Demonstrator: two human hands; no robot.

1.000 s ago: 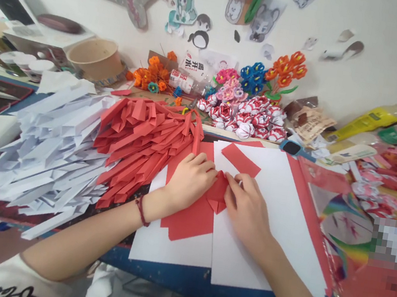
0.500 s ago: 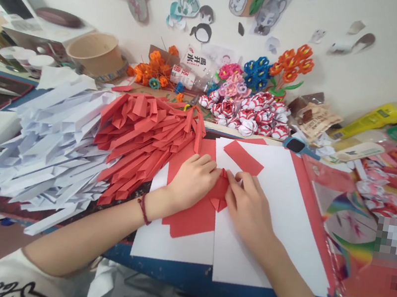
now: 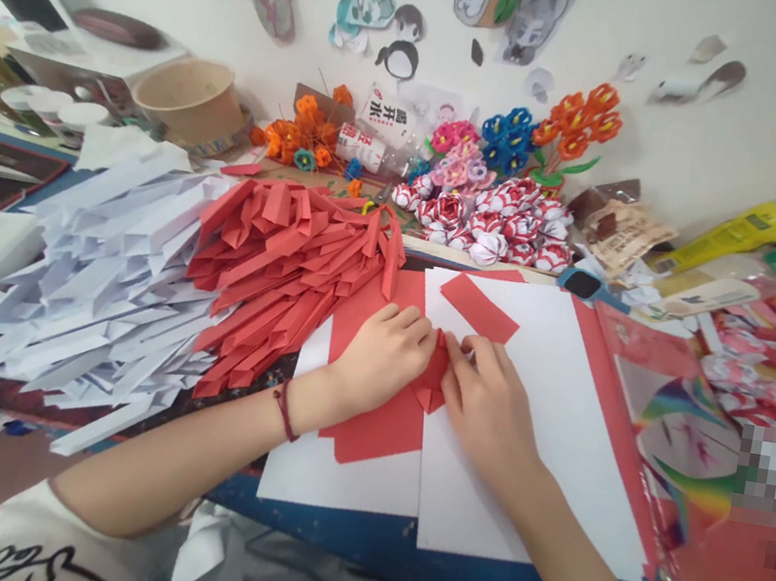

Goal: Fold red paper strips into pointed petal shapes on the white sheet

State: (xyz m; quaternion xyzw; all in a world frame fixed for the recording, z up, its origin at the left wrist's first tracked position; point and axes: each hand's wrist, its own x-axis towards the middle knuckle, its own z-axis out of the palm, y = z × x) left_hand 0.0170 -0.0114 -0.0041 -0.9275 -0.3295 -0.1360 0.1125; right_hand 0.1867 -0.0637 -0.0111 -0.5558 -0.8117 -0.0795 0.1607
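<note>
A small folded piece of red paper [image 3: 432, 383] is pinched between my two hands, its pointed end toward me. My left hand [image 3: 387, 349] has curled fingers closed on its left side. With thumb and fingers, my right hand [image 3: 489, 395] grips its upper right edge. Part of the piece is hidden behind the fingers. Under my hands lie red sheets [image 3: 371, 440] and white sheets [image 3: 547, 404] of paper. Just beyond them a red paper strip [image 3: 479, 308] rests on the white sheet.
Left of my hands are a heap of folded red strips [image 3: 289, 265] and a larger heap of folded white strips [image 3: 103, 275]. Red-and-white paper flowers [image 3: 494, 219] sit along the back. A smartwatch [image 3: 581, 283] lies behind the sheets, and a clear plastic packet [image 3: 675, 434] is to the right.
Both hands stay nearly in place around the folded red paper. The flap at its near end looks flatter now. The whole view has shifted very slightly.
</note>
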